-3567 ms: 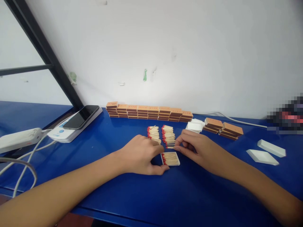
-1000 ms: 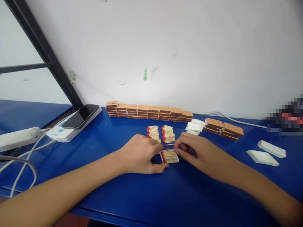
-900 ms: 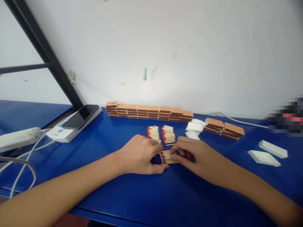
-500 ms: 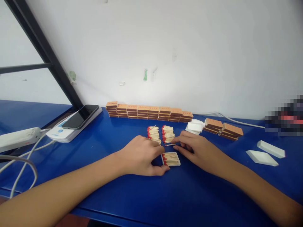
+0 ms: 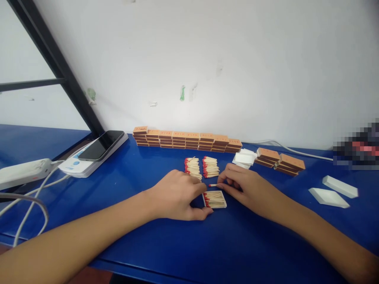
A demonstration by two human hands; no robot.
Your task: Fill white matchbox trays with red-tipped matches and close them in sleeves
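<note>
My left hand (image 5: 180, 197) grips the left end of a small white matchbox tray (image 5: 225, 204), its thumb at the near side and fingers at the far side. Red-headed matches (image 5: 215, 199) fill the tray, heads to the left. Just behind the tray, my right hand (image 5: 241, 183) pinches a single match (image 5: 212, 185) between thumb and forefinger, its red head pointing left. Two piles of matches lie beyond the hands, a left pile (image 5: 193, 167) and a right pile (image 5: 210, 166). My left fingers partly cover the tray's left end.
Stacked matchboxes (image 5: 179, 140) line the wall, with more matchbox stacks (image 5: 267, 156) at right. White empty trays (image 5: 244, 158) sit beside them, and two white pieces (image 5: 328, 197) lie far right. A phone (image 5: 102, 146) rests on a white box at left, near a power strip (image 5: 25, 173) and cables.
My right hand has closed on the single match and drawn it slightly nearer, away from the right pile towards the tray. My left hand stays on the tray.
</note>
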